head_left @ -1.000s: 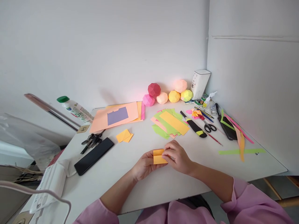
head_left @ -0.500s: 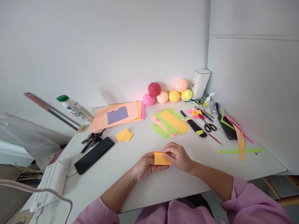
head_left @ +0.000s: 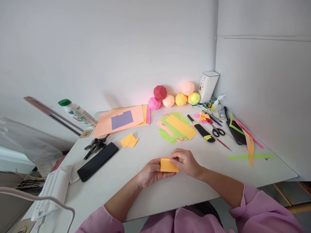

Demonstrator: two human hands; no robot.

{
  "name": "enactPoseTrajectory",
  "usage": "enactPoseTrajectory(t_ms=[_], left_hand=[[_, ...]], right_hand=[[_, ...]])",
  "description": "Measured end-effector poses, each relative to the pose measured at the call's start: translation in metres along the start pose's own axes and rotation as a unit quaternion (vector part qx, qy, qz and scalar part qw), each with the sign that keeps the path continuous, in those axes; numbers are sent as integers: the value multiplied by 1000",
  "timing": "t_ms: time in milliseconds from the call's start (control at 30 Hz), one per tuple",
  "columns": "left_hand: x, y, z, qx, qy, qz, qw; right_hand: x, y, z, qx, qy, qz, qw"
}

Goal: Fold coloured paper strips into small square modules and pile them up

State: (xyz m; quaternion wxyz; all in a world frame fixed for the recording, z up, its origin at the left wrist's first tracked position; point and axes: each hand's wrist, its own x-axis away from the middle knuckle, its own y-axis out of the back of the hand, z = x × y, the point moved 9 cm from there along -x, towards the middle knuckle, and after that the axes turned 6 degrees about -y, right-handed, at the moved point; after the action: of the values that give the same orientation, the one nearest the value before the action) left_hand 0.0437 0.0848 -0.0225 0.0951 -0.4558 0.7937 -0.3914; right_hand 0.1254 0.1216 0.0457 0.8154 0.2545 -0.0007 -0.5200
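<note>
Paper [head_left: 167,166], orange: over the near part of the white table [head_left: 145,202] | left hand [head_left: 151,173]: pinches its left end | right hand [head_left: 186,163]: pinches its upper right corner

Between your left grip [head_left: 154,173] and right grip [head_left: 186,163] sits the paper piece [head_left: 167,165], over the near side of the table [head_left: 155,199]. Beyond your right grip lies the paper pile [head_left: 186,128], with the balls [head_left: 181,99] behind it by the wall [head_left: 136,48]. Left of your left grip, the phone [head_left: 97,161] lies before the keys [head_left: 95,146]. Ahead and right of your right grip are the cutter [head_left: 201,130] and scissors [head_left: 215,132].
</note>
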Motion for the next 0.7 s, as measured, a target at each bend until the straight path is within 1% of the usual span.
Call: enactPoseTrajectory(t_ms=[367, 500, 700], left_hand=[[1, -1, 0, -2, -2, 10, 1000], [1, -2, -1, -4, -2, 13, 1000], [2, -3, -1, -3, 0, 13, 1000]], right_hand=[[1, -1, -5, -20, -25, 15, 999], [0, 1, -5, -27, -35, 10, 999], [0, 1, -2, -32, -15, 14, 999]])
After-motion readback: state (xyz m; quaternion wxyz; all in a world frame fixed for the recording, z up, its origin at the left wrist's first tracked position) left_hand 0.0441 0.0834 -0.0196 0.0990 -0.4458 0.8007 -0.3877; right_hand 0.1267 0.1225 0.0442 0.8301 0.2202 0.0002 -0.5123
